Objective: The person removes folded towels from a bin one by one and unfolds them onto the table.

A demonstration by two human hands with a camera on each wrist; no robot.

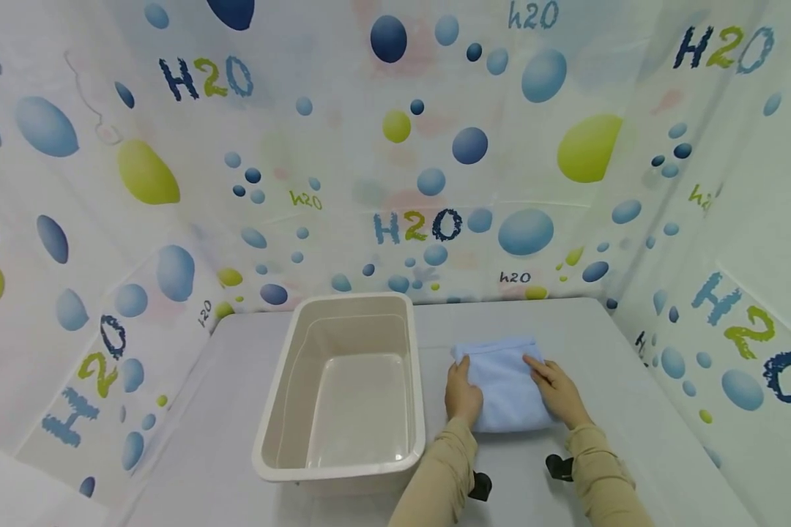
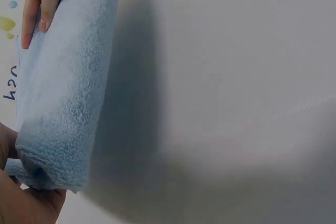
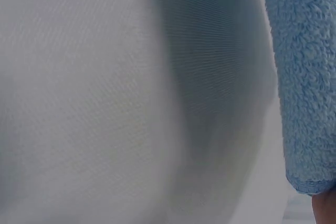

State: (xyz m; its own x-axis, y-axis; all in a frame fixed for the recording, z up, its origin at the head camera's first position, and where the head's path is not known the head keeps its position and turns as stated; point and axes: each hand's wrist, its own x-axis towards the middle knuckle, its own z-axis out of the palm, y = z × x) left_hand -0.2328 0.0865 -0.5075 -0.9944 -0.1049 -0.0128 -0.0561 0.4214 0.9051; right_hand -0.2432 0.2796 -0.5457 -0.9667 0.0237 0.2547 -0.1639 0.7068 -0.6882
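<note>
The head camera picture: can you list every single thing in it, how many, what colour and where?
Cloth: 1, light blue, between the hands, right of the tub
Tub: 1, cream, on the table, left of the cloth
Table: 1, pale grey, below tub and cloth
Backdrop: can't count the sheets, white with blue and green spots and H2O letters, behind and beside the table
Black gadgets: 2, black, near the wrists
Sleeves: 2, tan, on the forearms
Left hand: 1, bare, holding the cloth's left side
Right hand: 1, bare, holding its right side

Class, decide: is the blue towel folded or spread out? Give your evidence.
Folded: the blue towel makes a compact rectangle, and the left wrist view shows a thick, doubled-over edge.
</note>
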